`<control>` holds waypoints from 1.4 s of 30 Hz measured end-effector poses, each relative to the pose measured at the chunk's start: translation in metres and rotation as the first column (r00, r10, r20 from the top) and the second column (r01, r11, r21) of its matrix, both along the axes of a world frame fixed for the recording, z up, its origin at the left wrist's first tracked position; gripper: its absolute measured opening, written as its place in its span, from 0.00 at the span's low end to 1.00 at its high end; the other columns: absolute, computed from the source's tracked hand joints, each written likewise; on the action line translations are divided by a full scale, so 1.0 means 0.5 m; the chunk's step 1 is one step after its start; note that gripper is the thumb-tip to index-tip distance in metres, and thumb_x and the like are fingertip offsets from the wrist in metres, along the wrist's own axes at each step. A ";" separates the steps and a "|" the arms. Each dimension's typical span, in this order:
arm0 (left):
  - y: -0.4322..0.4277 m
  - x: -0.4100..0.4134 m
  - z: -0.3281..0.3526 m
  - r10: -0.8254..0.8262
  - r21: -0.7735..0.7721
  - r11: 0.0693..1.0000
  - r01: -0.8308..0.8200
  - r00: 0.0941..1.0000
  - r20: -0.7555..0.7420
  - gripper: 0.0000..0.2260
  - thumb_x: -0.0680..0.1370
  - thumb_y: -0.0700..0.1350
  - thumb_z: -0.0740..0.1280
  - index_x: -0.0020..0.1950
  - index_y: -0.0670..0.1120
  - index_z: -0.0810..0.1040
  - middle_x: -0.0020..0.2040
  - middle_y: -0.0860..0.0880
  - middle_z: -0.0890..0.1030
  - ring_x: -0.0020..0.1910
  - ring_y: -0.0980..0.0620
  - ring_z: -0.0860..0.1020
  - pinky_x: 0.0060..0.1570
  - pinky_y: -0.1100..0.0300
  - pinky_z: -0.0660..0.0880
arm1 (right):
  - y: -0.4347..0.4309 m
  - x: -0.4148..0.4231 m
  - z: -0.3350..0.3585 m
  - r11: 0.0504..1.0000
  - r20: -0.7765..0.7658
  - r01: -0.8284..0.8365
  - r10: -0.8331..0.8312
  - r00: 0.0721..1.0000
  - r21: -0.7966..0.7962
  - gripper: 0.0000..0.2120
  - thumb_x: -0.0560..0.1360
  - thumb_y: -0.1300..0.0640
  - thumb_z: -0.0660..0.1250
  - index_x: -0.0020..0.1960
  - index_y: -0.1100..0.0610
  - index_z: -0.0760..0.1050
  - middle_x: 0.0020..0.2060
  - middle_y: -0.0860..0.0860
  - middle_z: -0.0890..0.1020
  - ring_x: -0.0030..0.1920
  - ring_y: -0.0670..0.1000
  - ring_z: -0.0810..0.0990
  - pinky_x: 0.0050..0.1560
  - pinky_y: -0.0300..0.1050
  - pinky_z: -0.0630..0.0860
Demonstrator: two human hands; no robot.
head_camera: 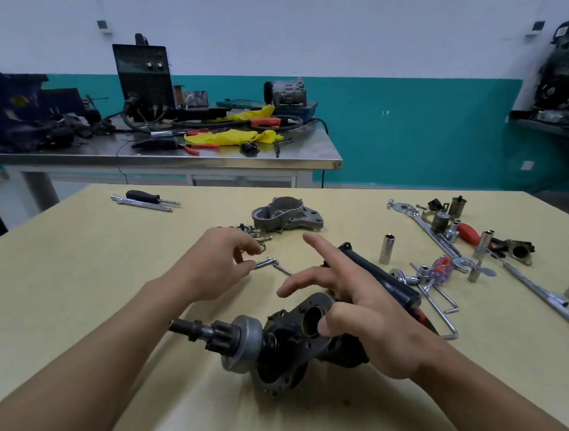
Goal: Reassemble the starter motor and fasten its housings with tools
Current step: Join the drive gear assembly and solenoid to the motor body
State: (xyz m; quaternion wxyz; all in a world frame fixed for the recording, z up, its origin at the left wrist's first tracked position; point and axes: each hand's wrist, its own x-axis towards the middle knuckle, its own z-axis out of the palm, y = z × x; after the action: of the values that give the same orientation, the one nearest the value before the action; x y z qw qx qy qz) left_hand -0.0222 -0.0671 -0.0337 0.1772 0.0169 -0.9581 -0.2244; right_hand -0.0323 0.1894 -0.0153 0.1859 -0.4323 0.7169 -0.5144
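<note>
Dark, greasy starter motor (281, 346) lies near, grey pinion shaft pointing left. Right hand (363, 311) rests on it, splayed open; left hand (216, 262) curls at a bolt (266, 261), grip unclear.

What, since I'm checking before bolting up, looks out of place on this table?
Nothing looks spilled or damaged. The grey housing lies apart from the starter motor, unfitted, and loose bolts lie by the left hand.

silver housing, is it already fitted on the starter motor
No, the silver housing lies on the table, apart from the starter motor.
</note>
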 end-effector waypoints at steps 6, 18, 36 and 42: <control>0.021 -0.062 0.006 -0.090 -0.250 0.959 0.135 0.979 0.185 0.16 0.83 0.46 0.64 0.69 0.60 0.75 0.68 0.59 0.73 0.66 0.55 0.70 0.64 0.54 0.70 | -0.002 -0.003 -0.009 0.999 0.065 0.036 -0.033 0.997 -0.040 0.51 0.60 0.46 0.63 0.81 0.42 0.48 0.57 0.43 0.83 0.58 0.45 0.79 0.52 0.24 0.71; 0.019 -0.095 -0.013 -0.159 -0.432 0.879 0.202 0.978 0.134 0.09 0.82 0.49 0.65 0.59 0.56 0.83 0.56 0.61 0.80 0.57 0.56 0.71 0.48 0.57 0.73 | -0.010 -0.006 -0.023 0.996 0.138 0.082 -0.075 0.988 -0.047 0.52 0.58 0.44 0.63 0.81 0.45 0.51 0.54 0.41 0.84 0.57 0.35 0.77 0.47 0.19 0.68; 0.104 0.170 0.124 0.208 0.432 0.902 -0.009 0.886 -0.414 0.04 0.71 0.48 0.76 0.42 0.58 0.85 0.37 0.61 0.85 0.34 0.61 0.81 0.34 0.75 0.73 | -0.047 0.028 -0.068 0.921 0.339 0.340 -0.263 0.903 -0.190 0.33 0.66 0.53 0.61 0.72 0.49 0.69 0.47 0.47 0.86 0.54 0.45 0.82 0.60 0.51 0.75; 0.193 0.189 0.054 0.000 0.203 0.977 0.057 0.963 -0.269 0.09 0.74 0.41 0.76 0.45 0.57 0.87 0.42 0.65 0.82 0.40 0.61 0.79 0.39 0.72 0.72 | -0.046 0.031 -0.073 0.909 0.341 0.359 -0.276 0.899 -0.211 0.31 0.68 0.54 0.60 0.72 0.50 0.69 0.47 0.47 0.86 0.53 0.46 0.83 0.59 0.50 0.78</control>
State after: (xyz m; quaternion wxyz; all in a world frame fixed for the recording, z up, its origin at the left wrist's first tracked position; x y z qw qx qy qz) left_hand 0.0723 0.0296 -0.0066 0.2989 -0.0089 -0.8965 -0.3268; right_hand -0.0169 0.1664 -0.0518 0.1463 -0.2453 0.6648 -0.6903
